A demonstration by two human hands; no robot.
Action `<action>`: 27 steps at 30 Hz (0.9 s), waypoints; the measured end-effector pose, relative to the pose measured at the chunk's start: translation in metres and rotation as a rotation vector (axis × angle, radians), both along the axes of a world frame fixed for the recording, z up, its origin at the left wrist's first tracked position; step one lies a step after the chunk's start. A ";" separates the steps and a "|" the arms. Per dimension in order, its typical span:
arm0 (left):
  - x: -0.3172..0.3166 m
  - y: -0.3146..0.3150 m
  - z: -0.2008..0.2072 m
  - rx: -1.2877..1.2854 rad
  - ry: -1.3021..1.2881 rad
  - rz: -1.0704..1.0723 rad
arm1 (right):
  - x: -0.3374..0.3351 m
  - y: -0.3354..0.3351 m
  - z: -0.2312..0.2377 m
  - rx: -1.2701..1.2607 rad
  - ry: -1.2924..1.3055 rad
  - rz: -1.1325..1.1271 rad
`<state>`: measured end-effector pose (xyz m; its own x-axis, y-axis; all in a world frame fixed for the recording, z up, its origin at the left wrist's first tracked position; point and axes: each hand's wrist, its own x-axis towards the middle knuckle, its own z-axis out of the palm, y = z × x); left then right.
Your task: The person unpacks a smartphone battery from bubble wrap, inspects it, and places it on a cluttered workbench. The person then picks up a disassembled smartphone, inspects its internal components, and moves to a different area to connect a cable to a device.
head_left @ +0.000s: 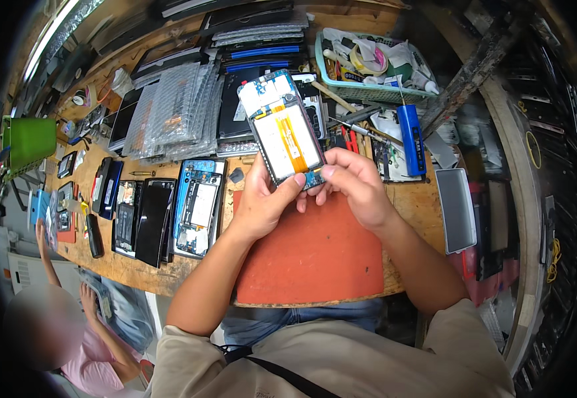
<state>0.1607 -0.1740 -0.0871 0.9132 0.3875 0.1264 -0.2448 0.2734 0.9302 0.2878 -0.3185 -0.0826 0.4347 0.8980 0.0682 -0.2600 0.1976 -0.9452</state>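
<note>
An opened smartphone (282,129) is held up above an orange-red mat (312,255), tilted a little to the left. Its back cover is off, so a white battery, orange ribbon cables and blue-edged circuit boards show. My left hand (265,202) is closed round the lower left side of the phone, with the thumb lying on the bottom board. At the phone's lower right corner, the thumb and fingertips of my right hand (355,184) are pinched together. Whether a small part sits between those fingertips is hidden.
Several opened phones (195,205) lie left of the mat beside a dark-handled screwdriver (93,232). Bubble-wrapped stacks (169,113) stand behind. A green basket (368,91), a blue electric screwdriver (410,139) and a grey tray (455,209) are on the right. Another person (96,358) sits at lower left.
</note>
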 end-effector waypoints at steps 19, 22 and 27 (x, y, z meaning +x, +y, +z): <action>-0.002 0.005 -0.005 -0.118 0.056 -0.013 | 0.001 0.001 -0.001 -0.026 0.002 0.033; -0.004 0.010 -0.004 -0.179 0.036 -0.076 | 0.001 0.000 0.000 -0.042 -0.009 0.027; -0.004 0.008 -0.009 -0.157 -0.112 -0.149 | -0.002 0.000 0.004 -0.009 0.034 -0.005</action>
